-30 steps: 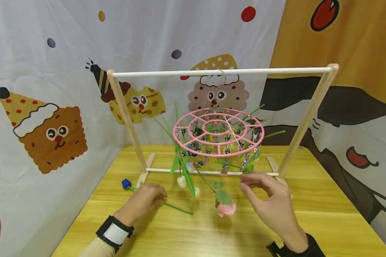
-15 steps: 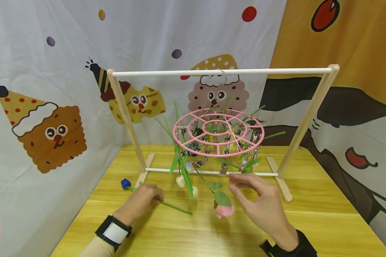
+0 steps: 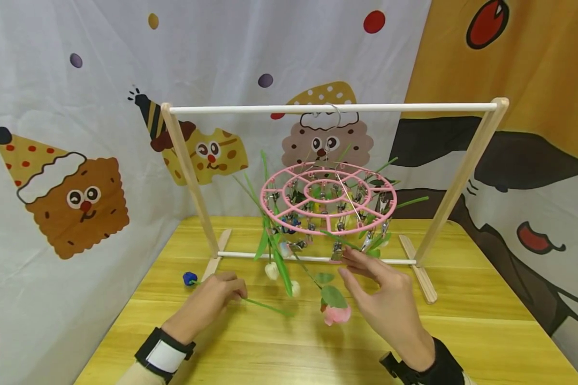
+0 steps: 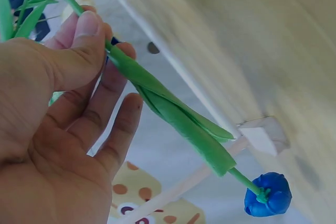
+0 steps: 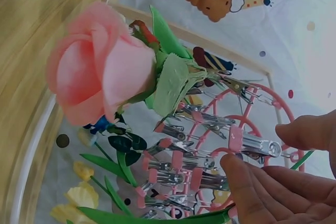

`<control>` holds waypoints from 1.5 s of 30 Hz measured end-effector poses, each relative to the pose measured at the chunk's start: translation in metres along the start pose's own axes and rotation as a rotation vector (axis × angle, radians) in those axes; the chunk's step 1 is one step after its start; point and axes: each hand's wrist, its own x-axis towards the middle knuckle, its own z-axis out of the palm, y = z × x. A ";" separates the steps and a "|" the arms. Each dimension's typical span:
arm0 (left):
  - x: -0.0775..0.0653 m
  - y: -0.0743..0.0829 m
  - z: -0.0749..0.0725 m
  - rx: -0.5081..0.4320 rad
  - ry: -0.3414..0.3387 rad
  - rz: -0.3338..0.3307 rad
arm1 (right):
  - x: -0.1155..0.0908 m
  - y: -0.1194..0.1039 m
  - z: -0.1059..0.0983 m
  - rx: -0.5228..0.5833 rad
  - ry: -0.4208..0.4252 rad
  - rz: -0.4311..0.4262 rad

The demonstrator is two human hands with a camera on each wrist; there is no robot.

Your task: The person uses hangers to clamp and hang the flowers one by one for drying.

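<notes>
My left hand pinches the green stem of an artificial blue flower between thumb and fingertips. Its bloom points left in the head view, and a green leaf wraps the stem. My right hand is at the front of the pink round clip hanger. In the right wrist view, its thumb and forefinger stand apart on either side of a metal clip with a pink tip. An artificial pink rose hangs head-down from the hanger, left of this hand in the head view.
A stand with wooden legs and a white top rod carries the hanger. White tulips, yellow flowers and more stems hang in the clips. A white lower bar crosses above the wooden table.
My right hand has moved left and then up to the front clip. The left hand keeps the blue flower's stem and has shifted only slightly.
</notes>
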 end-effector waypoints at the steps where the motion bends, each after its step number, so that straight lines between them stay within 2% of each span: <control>1: 0.001 0.002 -0.002 0.001 0.006 0.004 | 0.001 -0.001 0.001 -0.004 0.003 -0.005; 6: 0.003 0.011 -0.012 -0.017 0.052 0.020 | 0.008 -0.002 0.004 -0.014 0.014 -0.020; 12: 0.009 0.019 -0.024 -0.117 0.115 0.018 | 0.014 -0.001 0.008 0.017 0.030 -0.028; 17: 0.014 0.025 -0.031 -0.154 0.150 0.025 | 0.015 0.000 0.013 0.036 0.034 0.026; 22: 0.020 0.033 -0.037 -0.178 0.158 0.002 | 0.015 0.000 0.015 0.028 0.046 0.073; 27: 0.026 0.045 -0.043 -0.204 0.183 -0.023 | 0.016 -0.001 0.015 0.075 0.052 0.097; 36: 0.045 0.068 -0.058 -0.329 0.182 -0.043 | 0.020 0.000 0.015 0.085 0.069 0.085; 45: 0.067 0.091 -0.063 -0.372 0.253 -0.061 | 0.020 -0.001 0.012 0.047 0.055 0.169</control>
